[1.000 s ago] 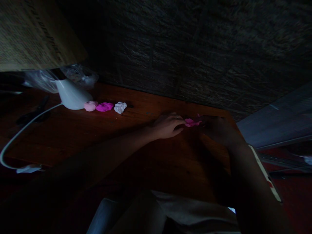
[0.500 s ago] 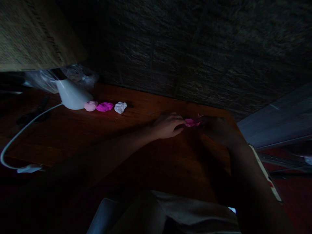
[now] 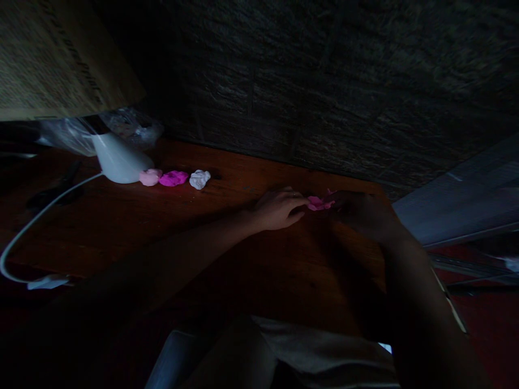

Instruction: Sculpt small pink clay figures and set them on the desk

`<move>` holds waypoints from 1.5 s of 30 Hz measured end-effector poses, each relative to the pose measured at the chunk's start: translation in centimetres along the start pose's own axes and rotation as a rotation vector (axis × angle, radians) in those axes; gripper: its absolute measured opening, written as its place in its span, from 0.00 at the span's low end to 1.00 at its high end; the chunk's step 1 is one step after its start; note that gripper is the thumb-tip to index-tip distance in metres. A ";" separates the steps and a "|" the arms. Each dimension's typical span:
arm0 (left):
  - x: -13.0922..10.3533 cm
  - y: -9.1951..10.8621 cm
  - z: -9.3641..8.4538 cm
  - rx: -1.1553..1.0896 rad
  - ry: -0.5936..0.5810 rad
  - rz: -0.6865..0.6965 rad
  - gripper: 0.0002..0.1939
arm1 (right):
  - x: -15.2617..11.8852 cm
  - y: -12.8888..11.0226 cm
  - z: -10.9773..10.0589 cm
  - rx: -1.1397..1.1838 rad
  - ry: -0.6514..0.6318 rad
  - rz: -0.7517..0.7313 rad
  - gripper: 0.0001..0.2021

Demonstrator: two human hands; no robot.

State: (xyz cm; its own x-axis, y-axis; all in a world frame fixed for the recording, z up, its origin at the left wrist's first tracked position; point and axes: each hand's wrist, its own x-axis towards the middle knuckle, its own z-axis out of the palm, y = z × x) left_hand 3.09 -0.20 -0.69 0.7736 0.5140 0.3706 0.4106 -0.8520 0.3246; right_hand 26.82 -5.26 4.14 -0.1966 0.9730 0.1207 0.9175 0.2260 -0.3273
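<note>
A flattened, uneven piece of pink clay (image 3: 319, 203) lies between my two hands near the right end of the wooden table (image 3: 284, 270). My left hand (image 3: 281, 208) has its fingers closed at the clay's left edge. On the other side, my right hand (image 3: 357, 212) is closed at the clay's right edge; its fingertips are dark. Farther left, a light pink lump (image 3: 150, 177), a magenta lump (image 3: 173, 178) and a white lump (image 3: 200, 179) sit in a row.
A white lamp base (image 3: 121, 159) under a printed shade (image 3: 60, 65) stands at the left, with crumpled clear plastic (image 3: 140, 127) behind it. Its white cable (image 3: 36, 215) curves over the table's left part. A dark textured wall (image 3: 284, 81) runs along the back edge.
My right forearm has shifted slightly. The pink clay's right part looks slightly reshaped between my fingers. My left hand is almost unmoved.
</note>
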 end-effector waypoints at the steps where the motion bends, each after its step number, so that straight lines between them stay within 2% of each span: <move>1: 0.0 0.0 0.0 0.000 0.003 0.005 0.17 | 0.0 -0.1 -0.1 0.017 0.013 0.010 0.11; 6: 0.0 -0.1 0.1 -0.005 0.007 -0.003 0.17 | 0.0 -0.8 -1.3 0.092 0.096 0.114 0.08; 12: 0.4 0.1 -1.6 0.003 -0.039 -0.034 0.14 | 0.0 -0.9 -1.8 0.106 0.429 0.331 0.11; 14: 0.5 0.2 -2.5 0.050 -0.086 -0.089 0.14 | 0.1 -0.7 -1.6 0.141 0.479 0.351 0.13; 17: 0.5 0.2 -3.3 0.101 -0.121 -0.154 0.23 | 0.3 -0.4 -1.3 0.185 0.541 0.323 0.15; 19: 0.5 0.1 -3.5 0.118 -0.110 -0.161 0.21 | 0.3 -0.4 -1.2 0.194 0.579 0.311 0.14; 23: 1.1 -0.2 -3.4 0.016 -0.034 -0.083 0.11 | 0.4 -0.5 -1.1 0.237 0.570 0.325 0.13; 26: 1.9 -0.3 -2.9 -0.061 0.010 -0.005 0.07 | 0.5 -0.5 -1.0 0.248 0.564 0.340 0.13; 29: 2.7 -0.2 -2.2 -0.066 -0.014 0.031 0.08 | 0.6 -0.6 -1.0 0.257 0.559 0.335 0.12; 33: 3.3 -0.2 -1.3 -0.037 -0.050 -0.023 0.07 | 0.6 -1.0 -1.0 0.283 0.574 0.297 0.11; 37: 3.4 -0.5 -0.8 -0.074 -0.061 -0.044 0.08 | 0.5 -1.3 -0.9 0.293 0.543 0.258 0.11; 41: 3.2 -0.7 -0.4 -0.085 -0.088 0.000 0.09 | 0.6 -1.2 -0.7 0.278 0.533 0.221 0.11; 45: 3.3 -0.7 -0.3 -0.040 -0.058 -0.012 0.09 | 0.6 -0.9 -0.5 0.283 0.498 0.225 0.11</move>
State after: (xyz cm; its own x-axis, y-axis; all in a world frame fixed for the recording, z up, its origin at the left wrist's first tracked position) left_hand 5.27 2.13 0.56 0.7961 0.5164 0.3155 0.4010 -0.8407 0.3640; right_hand 26.00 -4.90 4.98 0.2392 0.8750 0.4210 0.7766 0.0879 -0.6238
